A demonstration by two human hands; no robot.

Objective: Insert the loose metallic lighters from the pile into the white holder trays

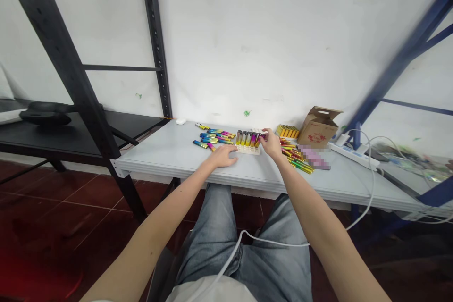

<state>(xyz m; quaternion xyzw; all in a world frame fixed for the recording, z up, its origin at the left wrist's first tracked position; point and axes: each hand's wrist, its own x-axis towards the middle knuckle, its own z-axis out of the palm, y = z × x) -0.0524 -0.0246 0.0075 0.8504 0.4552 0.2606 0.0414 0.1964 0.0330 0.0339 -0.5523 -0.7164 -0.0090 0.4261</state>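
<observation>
A pale holder (247,150) with rows of small cells sits in front of me on the table. Along its back stands a row of shiny, dark-topped tubes (247,138), coloured yellow and purple. My right hand (272,144) is at the right end of that row, fingertips closed around a purple tube (258,140) there. Palm down, my left hand (223,156) rests on the table at the holder's left end, its fingers stretched out and nothing in them. Loose blue, yellow and pink metallic tubes (216,137) lie beyond it. More gold and red tubes (300,164) lie right of my right hand.
A cardboard box (317,128) stands open at the back right, beside a yellow block of upright tubes (288,131). Right of these are a blurred pink item (314,157) and a white power strip (355,155) with cables. A white case (180,121) lies back left. Shelf posts flank the table.
</observation>
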